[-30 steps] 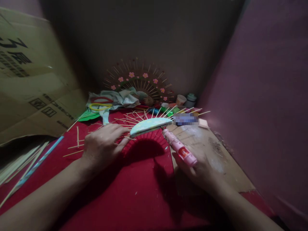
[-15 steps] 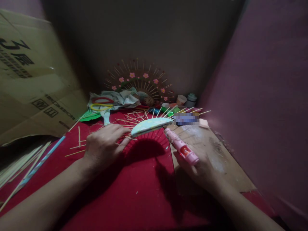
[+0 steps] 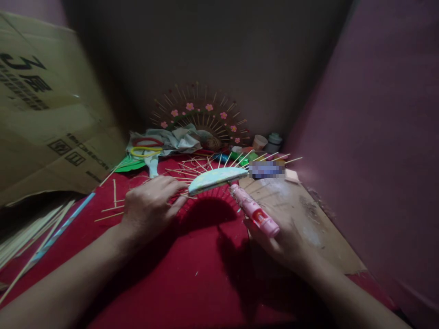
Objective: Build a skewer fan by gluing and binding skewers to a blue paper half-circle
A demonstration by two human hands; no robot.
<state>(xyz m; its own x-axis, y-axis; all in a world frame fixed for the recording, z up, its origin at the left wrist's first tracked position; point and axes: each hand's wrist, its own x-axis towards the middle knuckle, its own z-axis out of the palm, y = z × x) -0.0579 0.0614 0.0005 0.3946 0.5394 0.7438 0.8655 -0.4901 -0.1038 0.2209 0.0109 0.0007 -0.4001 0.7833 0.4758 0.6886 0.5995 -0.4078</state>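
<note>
Work at a red-covered table [image 3: 192,292], seen from above. At the centre of the frame is a pale blue-green, thick-edged half-disc [image 3: 217,177], its curved side turned away from the viewer and its straight edge facing the lower part of the frame. Thin, pale wooden sticks [image 3: 236,160] radiate beyond the curve. The left hand [image 3: 151,198], left of centre, pinches the piece at its left end between thumb and fingers; a dark shadow on the red covering suggests that it is held raised. The right hand [image 3: 284,233], right of centre, is wrapped around a pink, tube-bodied glue gun [image 3: 252,208] with a red-lit window; its narrow nozzle points at the right part of the straight edge, though contact cannot be confirmed. The step in hand appears to be applying glue along this edge. The next move would call for a steady left grip while the nozzle is guided closely along the edge, clear of the fingers. In the upper centre stands a larger stick-rayed fan ornament with pink flowers [image 3: 209,108]; a flat brown board [image 3: 329,237] lies at lower right.
</note>
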